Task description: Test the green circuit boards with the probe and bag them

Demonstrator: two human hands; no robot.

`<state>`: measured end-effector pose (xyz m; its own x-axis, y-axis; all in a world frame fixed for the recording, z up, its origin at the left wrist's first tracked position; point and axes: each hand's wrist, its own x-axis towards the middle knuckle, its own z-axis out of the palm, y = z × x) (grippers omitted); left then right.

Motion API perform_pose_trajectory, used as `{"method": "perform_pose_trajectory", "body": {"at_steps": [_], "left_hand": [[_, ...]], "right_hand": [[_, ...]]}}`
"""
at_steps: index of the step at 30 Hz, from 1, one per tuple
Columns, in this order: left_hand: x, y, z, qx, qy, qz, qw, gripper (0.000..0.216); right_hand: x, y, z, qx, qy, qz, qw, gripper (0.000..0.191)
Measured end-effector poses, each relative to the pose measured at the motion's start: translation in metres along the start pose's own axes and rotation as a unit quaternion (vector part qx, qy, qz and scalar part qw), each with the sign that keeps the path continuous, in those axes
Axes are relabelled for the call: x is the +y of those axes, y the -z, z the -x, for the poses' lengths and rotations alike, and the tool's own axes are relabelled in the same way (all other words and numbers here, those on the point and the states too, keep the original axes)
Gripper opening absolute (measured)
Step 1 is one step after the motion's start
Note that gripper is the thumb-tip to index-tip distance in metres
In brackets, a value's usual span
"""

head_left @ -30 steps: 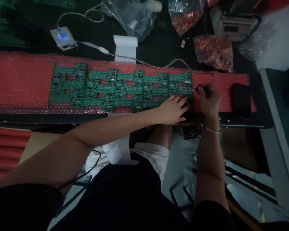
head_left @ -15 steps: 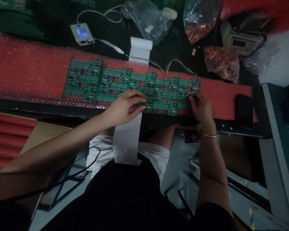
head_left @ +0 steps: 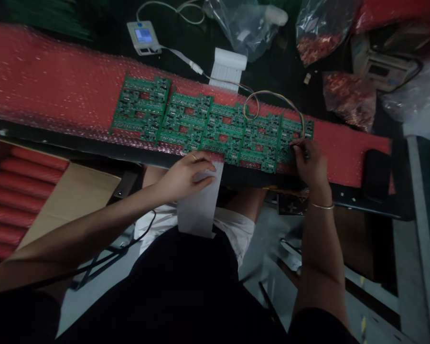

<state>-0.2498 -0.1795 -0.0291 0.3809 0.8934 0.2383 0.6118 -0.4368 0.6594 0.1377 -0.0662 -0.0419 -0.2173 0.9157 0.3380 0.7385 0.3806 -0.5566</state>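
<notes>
A row of green circuit boards [head_left: 225, 125] lies on red bubble wrap [head_left: 71, 76]. At the right end of the row, my right hand [head_left: 312, 162] is closed, its thumb and fingers pinching the end of a thin multicoloured wire cable [head_left: 290, 99]. The tip of the cable is hidden by the fingers. This cable runs back to a small white device [head_left: 143, 37] with a lit screen. My left hand [head_left: 191, 176] hovers at the table's front edge with fingers apart and nothing in them. Beneath it hangs a white paper strip [head_left: 198, 210], which reaches down to my lap.
Behind the boards is the strip's rolled end [head_left: 230, 59]. Clear bags of copper-coloured parts [head_left: 349, 98] lie at the right, near a box-shaped instrument [head_left: 383, 69]. A black object [head_left: 376, 174] rests on the wrap's right end. Lower left, a cardboard box [head_left: 69, 200] holds red rolls.
My left hand has drawn back from the boards to the table edge, over the paper strip. The cable now forms a loop. The view has shifted; my right hand stays at the rightmost board.
</notes>
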Motion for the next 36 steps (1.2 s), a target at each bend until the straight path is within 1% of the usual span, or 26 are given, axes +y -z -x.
{"method": "perform_pose_trajectory", "body": {"at_steps": [3, 5, 7, 11, 17, 23, 26, 29, 32, 34, 36], "left_hand": [[0.0, -0.01, 0.007, -0.045, -0.006, -0.001, 0.999, 0.011], [-0.001, -0.019, 0.011, -0.058, -0.008, -0.014, 0.998, 0.015], [-0.002, -0.027, 0.015, -0.043, -0.003, -0.033, 0.999, 0.018], [-0.006, -0.039, 0.018, 0.014, 0.014, -0.053, 0.998, 0.017], [-0.013, -0.046, 0.017, 0.027, -0.007, -0.056, 0.998, 0.014], [-0.014, -0.049, 0.016, 0.081, -0.019, -0.038, 0.996, 0.016], [-0.011, -0.05, 0.018, 0.075, -0.017, -0.04, 0.996, 0.018], [-0.004, -0.045, 0.019, 0.045, 0.002, -0.038, 0.998, 0.02], [0.006, -0.027, 0.007, 0.014, 0.006, -0.014, 1.0, 0.02], [0.014, -0.011, -0.017, -0.01, -0.005, -0.001, 1.0, 0.019], [0.02, 0.002, -0.056, -0.04, -0.034, 0.001, 0.999, 0.018]], "right_hand": [[0.006, -0.004, 0.001, 0.031, 0.004, 0.005, 1.0, 0.038], [0.009, -0.006, 0.001, 0.044, 0.003, 0.003, 0.999, 0.04], [0.01, -0.008, 0.002, 0.049, 0.001, 0.003, 0.999, 0.041], [0.01, -0.008, 0.003, 0.054, 0.01, 0.003, 0.999, 0.042], [0.011, -0.008, 0.004, 0.051, 0.002, 0.007, 0.999, 0.039], [0.011, -0.008, 0.004, 0.052, 0.003, 0.016, 0.999, 0.041], [0.011, -0.008, 0.004, 0.051, 0.008, 0.013, 0.999, 0.04], [0.01, -0.009, 0.004, 0.054, 0.001, 0.007, 0.999, 0.04], [0.008, -0.008, 0.004, 0.055, -0.006, -0.01, 0.998, 0.039], [0.008, -0.006, 0.004, 0.062, -0.015, -0.027, 0.998, 0.04], [0.009, -0.003, 0.003, 0.085, -0.03, -0.049, 0.995, 0.04]]}}
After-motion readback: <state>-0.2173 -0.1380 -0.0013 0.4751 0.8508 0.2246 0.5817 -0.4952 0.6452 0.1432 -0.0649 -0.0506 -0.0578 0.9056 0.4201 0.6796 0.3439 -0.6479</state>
